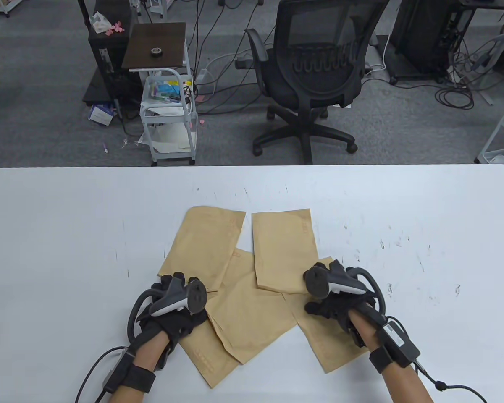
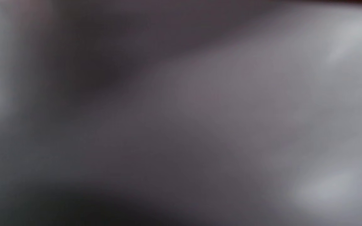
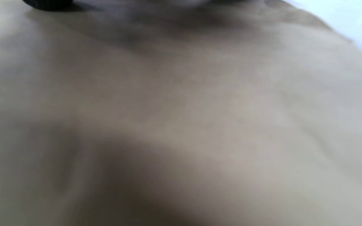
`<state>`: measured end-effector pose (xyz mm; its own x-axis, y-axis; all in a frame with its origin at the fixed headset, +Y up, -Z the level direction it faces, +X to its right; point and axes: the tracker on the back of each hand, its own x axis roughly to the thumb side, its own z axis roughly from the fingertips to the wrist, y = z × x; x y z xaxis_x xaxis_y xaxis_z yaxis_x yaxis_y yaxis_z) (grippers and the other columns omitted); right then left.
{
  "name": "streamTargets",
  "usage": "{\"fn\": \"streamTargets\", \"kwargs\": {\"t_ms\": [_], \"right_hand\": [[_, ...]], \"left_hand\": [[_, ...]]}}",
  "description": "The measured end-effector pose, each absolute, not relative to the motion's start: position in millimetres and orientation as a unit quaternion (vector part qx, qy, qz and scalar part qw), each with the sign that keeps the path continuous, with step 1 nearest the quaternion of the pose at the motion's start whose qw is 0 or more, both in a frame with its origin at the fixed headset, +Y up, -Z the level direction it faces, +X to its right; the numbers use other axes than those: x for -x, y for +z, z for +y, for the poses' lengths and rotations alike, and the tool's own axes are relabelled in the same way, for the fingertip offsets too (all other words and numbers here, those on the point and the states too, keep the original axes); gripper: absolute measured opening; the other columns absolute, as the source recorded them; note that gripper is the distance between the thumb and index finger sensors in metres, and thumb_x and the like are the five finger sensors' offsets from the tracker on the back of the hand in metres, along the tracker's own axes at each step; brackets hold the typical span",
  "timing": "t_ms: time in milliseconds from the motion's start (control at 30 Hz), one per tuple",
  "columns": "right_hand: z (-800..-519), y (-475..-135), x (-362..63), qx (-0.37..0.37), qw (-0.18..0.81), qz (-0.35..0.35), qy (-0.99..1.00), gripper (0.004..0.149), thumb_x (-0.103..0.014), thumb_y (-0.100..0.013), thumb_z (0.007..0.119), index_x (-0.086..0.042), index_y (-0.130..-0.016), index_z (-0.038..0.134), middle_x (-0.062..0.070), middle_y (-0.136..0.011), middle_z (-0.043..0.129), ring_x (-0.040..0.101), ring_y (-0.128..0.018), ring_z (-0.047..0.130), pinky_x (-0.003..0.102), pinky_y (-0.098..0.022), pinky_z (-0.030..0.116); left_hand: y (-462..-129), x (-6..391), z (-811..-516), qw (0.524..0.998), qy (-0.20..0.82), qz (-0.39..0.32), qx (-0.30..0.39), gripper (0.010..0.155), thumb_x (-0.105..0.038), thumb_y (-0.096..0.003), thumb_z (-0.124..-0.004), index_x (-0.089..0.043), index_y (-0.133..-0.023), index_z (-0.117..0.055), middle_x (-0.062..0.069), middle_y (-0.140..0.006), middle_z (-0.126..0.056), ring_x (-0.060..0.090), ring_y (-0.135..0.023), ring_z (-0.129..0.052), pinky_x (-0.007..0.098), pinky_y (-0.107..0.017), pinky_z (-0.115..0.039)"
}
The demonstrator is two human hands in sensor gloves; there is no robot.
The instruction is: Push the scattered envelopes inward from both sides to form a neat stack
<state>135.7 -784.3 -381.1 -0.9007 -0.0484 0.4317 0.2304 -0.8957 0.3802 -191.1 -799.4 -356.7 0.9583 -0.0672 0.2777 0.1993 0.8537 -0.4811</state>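
Observation:
Several brown paper envelopes lie loosely overlapped on the white table [image 1: 67, 235]. One lies at the upper left [image 1: 206, 243], one at the upper right [image 1: 283, 247], one in the middle [image 1: 252, 310], one at the lower left [image 1: 208, 361] and one at the lower right [image 1: 327, 340]. My left hand [image 1: 172, 310] rests on the left side of the pile. My right hand [image 1: 336, 302] rests on the right side, over the lower right envelope. The trackers hide the fingers of both hands. The right wrist view shows only blurred brown paper [image 3: 181, 119] very close. The left wrist view is a grey blur.
The table's far edge [image 1: 252, 168] runs across the middle of the table view. Beyond it stand a black office chair [image 1: 315, 71], a white cart [image 1: 168, 109] and cables on the floor. Bare tabletop lies to the left and right of the pile.

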Motion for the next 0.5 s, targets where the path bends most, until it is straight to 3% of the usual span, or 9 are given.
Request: {"fn": "streamTargets", "kwargs": {"t_ms": [100,233,367,433,500], "right_hand": [[-784,-375,-119,0.246,0.066,-0.207,-0.945,0.083,-0.055,-0.046,0.054,-0.017,-0.107,0.012,0.018,-0.117,0.013,0.064,-0.097,0.026,0.076,-0.066,0.027],[-768,-376,-125,0.250,0.055,-0.205,-0.945,0.083,-0.054,-0.047,0.058,-0.016,-0.108,0.017,0.020,-0.117,0.013,0.060,-0.099,0.031,0.075,-0.067,0.029],[-761,-382,-142,0.233,0.060,-0.190,-0.952,0.084,-0.055,-0.046,0.064,-0.020,-0.110,0.022,0.020,-0.118,0.014,0.062,-0.100,0.027,0.078,-0.066,0.026],[-772,-382,-142,0.248,0.047,-0.211,-0.944,0.085,-0.055,-0.045,0.065,-0.023,-0.109,0.019,0.019,-0.117,0.012,0.062,-0.100,0.026,0.078,-0.066,0.026],[-785,-379,-132,0.267,0.054,-0.235,-0.933,0.088,-0.056,-0.044,0.064,-0.022,-0.107,0.013,0.019,-0.116,0.008,0.063,-0.097,0.021,0.078,-0.065,0.025]], "left_hand": [[-355,181,-793,0.958,-0.051,-0.158,0.232,0.085,-0.060,-0.0425,-0.052,-0.023,-0.109,-0.014,0.022,-0.114,-0.015,0.053,-0.103,-0.024,0.062,-0.079,-0.039],[-359,201,-775,0.962,-0.005,-0.175,0.208,0.069,-0.043,-0.0484,-0.059,-0.027,-0.109,-0.030,0.010,-0.116,-0.029,0.039,-0.106,-0.041,0.048,-0.079,-0.054],[-362,231,-778,0.971,0.050,-0.165,0.164,0.066,-0.037,-0.0489,-0.061,-0.027,-0.109,-0.034,0.011,-0.116,-0.028,0.042,-0.106,-0.033,0.053,-0.079,-0.048],[-364,234,-793,0.953,0.038,-0.164,0.253,0.065,-0.037,-0.0505,-0.059,-0.031,-0.108,-0.030,0.007,-0.116,-0.022,0.040,-0.107,-0.023,0.055,-0.080,-0.037],[-366,231,-798,0.946,0.019,-0.168,0.278,0.066,-0.040,-0.0517,-0.051,-0.036,-0.106,-0.015,0.001,-0.114,-0.005,0.036,-0.106,-0.007,0.056,-0.080,-0.024]]}}
